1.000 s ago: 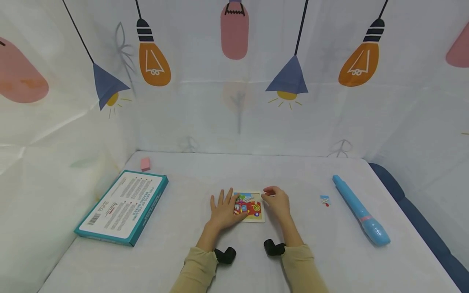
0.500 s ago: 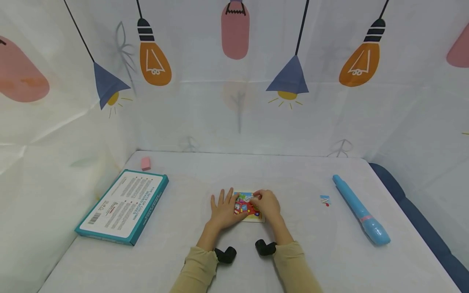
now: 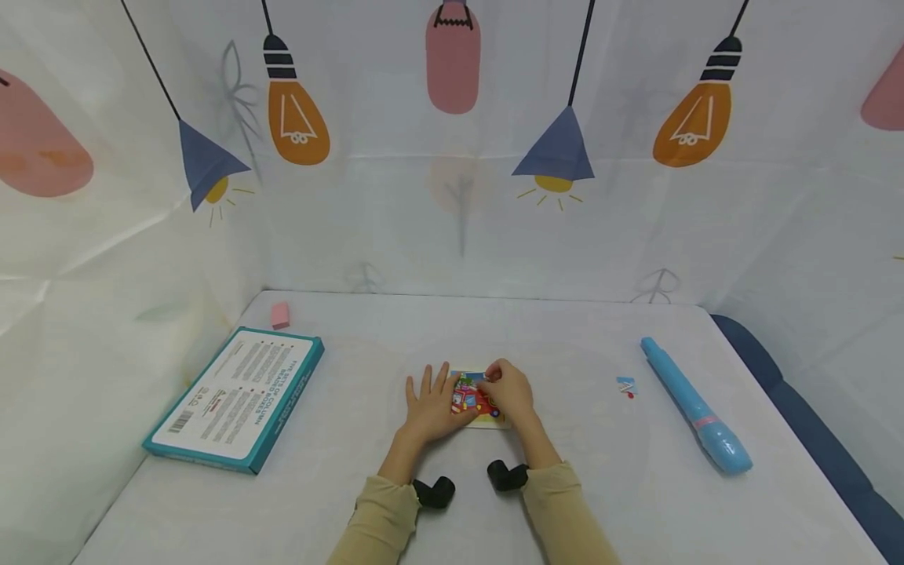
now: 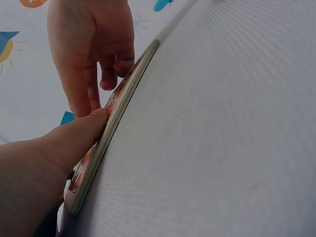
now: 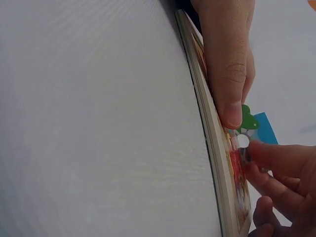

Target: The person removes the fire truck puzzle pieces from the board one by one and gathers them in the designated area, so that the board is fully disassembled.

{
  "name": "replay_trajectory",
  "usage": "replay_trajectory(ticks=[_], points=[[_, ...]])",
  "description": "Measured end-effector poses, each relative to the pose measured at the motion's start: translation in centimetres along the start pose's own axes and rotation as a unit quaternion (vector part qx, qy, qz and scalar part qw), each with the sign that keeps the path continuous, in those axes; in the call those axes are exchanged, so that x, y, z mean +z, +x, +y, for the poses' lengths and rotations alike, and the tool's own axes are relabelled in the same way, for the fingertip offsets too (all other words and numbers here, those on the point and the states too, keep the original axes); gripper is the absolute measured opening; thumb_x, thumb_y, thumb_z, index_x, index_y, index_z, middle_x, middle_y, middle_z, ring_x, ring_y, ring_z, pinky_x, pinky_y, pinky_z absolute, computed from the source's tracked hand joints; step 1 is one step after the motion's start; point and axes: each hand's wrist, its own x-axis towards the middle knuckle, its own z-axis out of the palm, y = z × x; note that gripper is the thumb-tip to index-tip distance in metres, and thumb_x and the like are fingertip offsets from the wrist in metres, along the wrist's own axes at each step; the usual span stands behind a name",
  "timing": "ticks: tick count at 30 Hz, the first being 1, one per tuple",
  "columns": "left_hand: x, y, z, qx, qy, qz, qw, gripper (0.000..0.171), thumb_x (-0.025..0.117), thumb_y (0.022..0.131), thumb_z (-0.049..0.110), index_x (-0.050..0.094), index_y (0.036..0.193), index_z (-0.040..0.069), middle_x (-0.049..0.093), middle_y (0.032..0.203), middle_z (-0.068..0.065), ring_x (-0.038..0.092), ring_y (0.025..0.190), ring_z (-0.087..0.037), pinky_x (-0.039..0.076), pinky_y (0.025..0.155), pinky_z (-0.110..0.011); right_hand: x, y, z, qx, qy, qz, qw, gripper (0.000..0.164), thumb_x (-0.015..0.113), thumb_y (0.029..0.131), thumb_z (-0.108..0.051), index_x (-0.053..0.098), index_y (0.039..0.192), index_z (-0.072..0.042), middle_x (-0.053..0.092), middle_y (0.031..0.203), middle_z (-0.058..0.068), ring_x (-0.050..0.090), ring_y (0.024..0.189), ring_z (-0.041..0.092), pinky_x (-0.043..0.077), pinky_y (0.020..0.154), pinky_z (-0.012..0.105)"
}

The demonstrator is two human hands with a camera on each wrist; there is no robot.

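A small picture jigsaw puzzle [image 3: 466, 402] with a red vehicle lies in a pale, thin-edged tray [image 5: 210, 131] on the table. My left hand [image 3: 428, 411] rests over its left side, fingers spread and thumb pressing on the picture. Over the upper right of the puzzle, my right hand [image 3: 510, 392] pinches a blue and green puzzle piece [image 5: 266, 131] between thumb and fingers. In the right wrist view the piece stands tilted up from the picture surface. Right fingertips hide part of the piece and of the puzzle.
Another puzzle piece [image 3: 626, 385] lies on the table to the right, beside a light blue stick-shaped object [image 3: 695, 408]. A teal-edged flat box [image 3: 236, 400] lies at the left, with a pink block [image 3: 280, 315] behind it. A patterned cloth wall [image 3: 395, 220] stands behind the table.
My right hand has moved left from beside the puzzle's right edge to over its upper right part, then shifted slightly more. My left hand has stayed in place.
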Motion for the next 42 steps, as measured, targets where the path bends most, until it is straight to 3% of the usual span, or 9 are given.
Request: replay_trajectory(ticks=[5,12,20,24,42], points=[[-0.1,0.0,0.0,-0.001,0.002,-0.001,1.0000,0.076,0.057,0.081,0.058,0.040,0.139,0.011,0.024,0.151,-0.011,0.012,0.139,-0.037,0.002,0.105,-0.062,-0.2,0.2,0.2,0.000,0.022,0.004,1.000,0.019,0.071,0.080,-0.013,0.065,0.095,-0.003,0.064,0.083,0.007,0.058,0.079,0.020,0.045,0.070,0.036],[0.0,0.0,0.0,-0.007,0.001,-0.009,0.9999,0.076,0.057,0.081,0.058,0.039,0.140,0.012,0.023,0.151,-0.011,0.011,0.139,-0.037,0.001,0.105,-0.062,-1.5,0.5,0.6,0.039,0.091,0.003,0.995,0.024,0.063,0.085,-0.013,0.065,0.105,0.002,0.063,0.096,0.014,0.056,0.090,0.025,0.046,0.077,0.038],[0.1,0.0,0.0,-0.004,0.004,-0.008,0.9999,0.076,0.056,0.081,0.059,0.039,0.140,0.013,0.024,0.151,-0.011,0.012,0.139,-0.037,0.002,0.105,-0.062,-4.0,0.7,2.1,0.055,0.122,0.031,0.991,0.028,0.062,0.086,-0.013,0.062,0.108,0.005,0.061,0.097,0.017,0.059,0.080,0.023,0.045,0.061,0.023],[0.1,0.0,0.0,-0.002,0.002,-0.006,1.0000,0.076,0.056,0.081,0.058,0.040,0.139,0.012,0.024,0.151,-0.012,0.012,0.139,-0.038,0.001,0.105,-0.062,-5.0,0.6,3.0,0.069,0.138,0.041,0.987,0.027,0.061,0.085,-0.010,0.062,0.108,0.005,0.061,0.097,0.019,0.061,0.080,0.025,0.044,0.059,0.022],[0.0,-0.1,0.0,0.001,0.001,-0.004,1.0000,0.076,0.056,0.081,0.058,0.040,0.139,0.012,0.024,0.151,-0.011,0.013,0.139,-0.037,0.002,0.105,-0.062,-8.7,0.0,6.9,0.124,0.137,0.061,0.981,0.034,0.058,0.089,-0.016,0.058,0.115,0.005,0.063,0.089,0.010,0.057,0.073,0.011,0.044,0.060,0.019]])
